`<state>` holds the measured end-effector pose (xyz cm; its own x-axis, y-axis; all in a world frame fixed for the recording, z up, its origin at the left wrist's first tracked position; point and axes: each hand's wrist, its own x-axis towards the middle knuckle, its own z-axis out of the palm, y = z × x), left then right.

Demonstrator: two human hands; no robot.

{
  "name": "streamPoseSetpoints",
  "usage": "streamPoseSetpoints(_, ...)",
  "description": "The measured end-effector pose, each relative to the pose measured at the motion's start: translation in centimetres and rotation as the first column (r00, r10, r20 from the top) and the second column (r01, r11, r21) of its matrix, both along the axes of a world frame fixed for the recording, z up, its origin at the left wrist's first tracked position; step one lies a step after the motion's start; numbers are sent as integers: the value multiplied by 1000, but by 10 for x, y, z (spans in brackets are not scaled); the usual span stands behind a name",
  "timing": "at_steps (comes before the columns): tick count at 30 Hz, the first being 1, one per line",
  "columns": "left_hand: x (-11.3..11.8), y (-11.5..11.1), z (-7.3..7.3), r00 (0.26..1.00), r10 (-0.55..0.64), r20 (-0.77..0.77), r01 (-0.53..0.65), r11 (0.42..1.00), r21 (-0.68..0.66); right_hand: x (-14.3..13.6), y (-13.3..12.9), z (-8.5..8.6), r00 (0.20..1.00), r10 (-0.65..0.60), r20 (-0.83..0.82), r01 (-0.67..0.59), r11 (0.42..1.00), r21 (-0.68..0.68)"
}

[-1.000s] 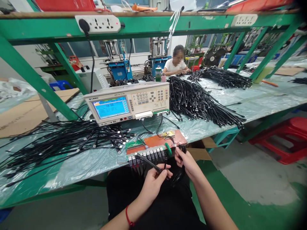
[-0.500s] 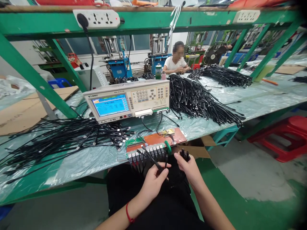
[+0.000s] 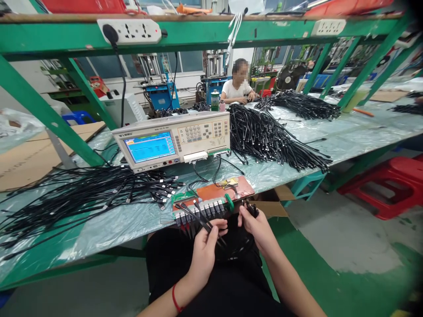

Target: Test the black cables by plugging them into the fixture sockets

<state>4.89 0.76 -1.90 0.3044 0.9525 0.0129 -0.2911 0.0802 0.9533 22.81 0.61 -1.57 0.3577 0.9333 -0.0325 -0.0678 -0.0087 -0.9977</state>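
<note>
My left hand (image 3: pixel 208 240), with a red string at the wrist, is closed on a few black USB cables (image 3: pixel 201 218) whose ends point up and to the left. My right hand (image 3: pixel 256 224) grips a bunch of black cable ends (image 3: pixel 250 208) just off the table edge. Between and below the hands the cables hang over my dark clothing, where they are hard to make out. Directly ahead lies a test board (image 3: pixel 211 192) with a row of sockets (image 3: pixel 201 211) along its front; black plugs sit in several of them. A green ring (image 3: pixel 229 202) stands at the row's right end.
Behind the board stands a tester (image 3: pixel 172 138) with a lit blue screen. Loose black cables (image 3: pixel 99 189) spread at left; a large heap (image 3: pixel 267 136) lies at right. A co-worker (image 3: pixel 238 83) sits across the table. A cardboard box (image 3: pixel 269 208) and red stool (image 3: pixel 386 187) are at right.
My left hand has shifted slightly left, and the cables in it are fanned further apart. My right hand keeps its bunch, its cable ends now tilted differently. The tester's screen text has changed.
</note>
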Motion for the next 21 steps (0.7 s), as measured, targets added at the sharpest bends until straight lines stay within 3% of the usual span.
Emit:
streamPoseSetpoints(4,5,-2,3,988,13,154,-5,999,-54,9,8,-8,993,-88,80,88,996,1)
streamPoseSetpoints(9,13,-2,6,936,-90,339,137,984,-117,8,17,-13,995,-100,-5,100,995,-8)
streamPoseSetpoints(16,14,-1,-2,928,-265,261,299,949,-99,7,24,-17,982,-100,-163,96,995,-34)
streamPoseSetpoints(21,15,0,5,958,-278,66,280,960,-24,11,29,-15,971,-75,-225,64,996,-57)
